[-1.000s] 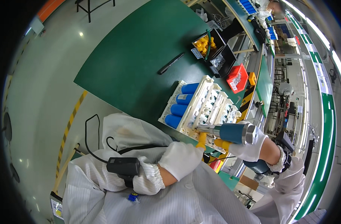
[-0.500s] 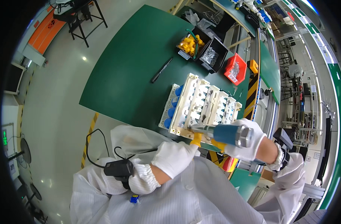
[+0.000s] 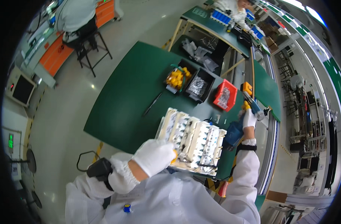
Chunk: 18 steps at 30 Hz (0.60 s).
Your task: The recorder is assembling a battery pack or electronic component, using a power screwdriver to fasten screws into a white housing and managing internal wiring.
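Note:
A cream plastic frame (image 3: 192,140) with rows of slots and metal parts lies at the table's near edge. My left hand (image 3: 154,156), in a white glove with a yellow fingertip, is closed at its near left corner, its fingers curled against the frame and partly hidden. To the right, away from the frame, my right hand (image 3: 249,118) grips a blue power screwdriver (image 3: 234,132). Its silver-and-blue head points up past the glove, and motion blurs it. My right fingers are wrapped around it, with yellow showing at a fingertip.
Beyond the frame stand a black bin of yellow parts (image 3: 176,79), a black bin of metal fasteners (image 3: 198,86) and a red bin of fasteners (image 3: 225,95). A black pen (image 3: 152,104) lies on the green table (image 3: 122,93). People (image 3: 235,13) sit at other benches.
My right hand has carried the power screwdriver off the frame, up and to the right. My left hand has shifted left along the frame's near edge. The view has turned, bringing other people in.

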Each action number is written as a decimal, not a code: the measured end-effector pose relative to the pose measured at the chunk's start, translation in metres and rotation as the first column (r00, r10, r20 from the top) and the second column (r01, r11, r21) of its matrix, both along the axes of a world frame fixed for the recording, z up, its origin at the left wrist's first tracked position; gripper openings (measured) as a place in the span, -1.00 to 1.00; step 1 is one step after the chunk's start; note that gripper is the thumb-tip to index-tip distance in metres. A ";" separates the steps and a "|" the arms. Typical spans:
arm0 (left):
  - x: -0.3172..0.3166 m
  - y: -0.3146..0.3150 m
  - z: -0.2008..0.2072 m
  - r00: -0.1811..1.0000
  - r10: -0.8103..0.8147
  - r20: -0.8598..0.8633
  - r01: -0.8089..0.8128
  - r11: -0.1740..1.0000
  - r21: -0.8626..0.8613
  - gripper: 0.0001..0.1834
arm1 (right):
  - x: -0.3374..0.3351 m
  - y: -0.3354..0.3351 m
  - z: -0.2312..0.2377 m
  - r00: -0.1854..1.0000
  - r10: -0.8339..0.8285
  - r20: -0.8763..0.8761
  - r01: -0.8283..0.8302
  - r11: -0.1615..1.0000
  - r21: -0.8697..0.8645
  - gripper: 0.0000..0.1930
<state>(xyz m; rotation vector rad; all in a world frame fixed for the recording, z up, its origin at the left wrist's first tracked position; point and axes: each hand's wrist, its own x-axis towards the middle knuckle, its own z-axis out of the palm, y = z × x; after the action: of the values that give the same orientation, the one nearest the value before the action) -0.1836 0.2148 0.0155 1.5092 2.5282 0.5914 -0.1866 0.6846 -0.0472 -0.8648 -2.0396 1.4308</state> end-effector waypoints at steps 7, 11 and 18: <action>0.011 0.009 0.020 1.000 -0.010 -0.011 0.008 0.989 -0.150 -0.85 | -0.038 0.014 -0.013 0.981 -0.147 0.130 0.112 0.963 0.246 -0.66; 0.015 0.012 0.013 0.998 0.006 -0.063 -0.012 0.996 -0.088 -0.88 | -0.046 0.017 -0.012 0.991 -0.040 0.127 0.022 0.989 0.143 -0.75; 0.004 0.018 0.017 0.999 0.037 0.007 -0.037 0.999 -0.038 -0.86 | -0.047 0.031 -0.025 0.981 -0.096 0.167 0.073 0.988 0.138 -0.64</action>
<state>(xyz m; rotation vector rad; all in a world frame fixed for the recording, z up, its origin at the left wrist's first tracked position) -0.1791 0.2323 0.0320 1.4475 2.5519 0.5502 -0.2332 0.7156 -0.0727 -1.0377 -2.1679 1.1980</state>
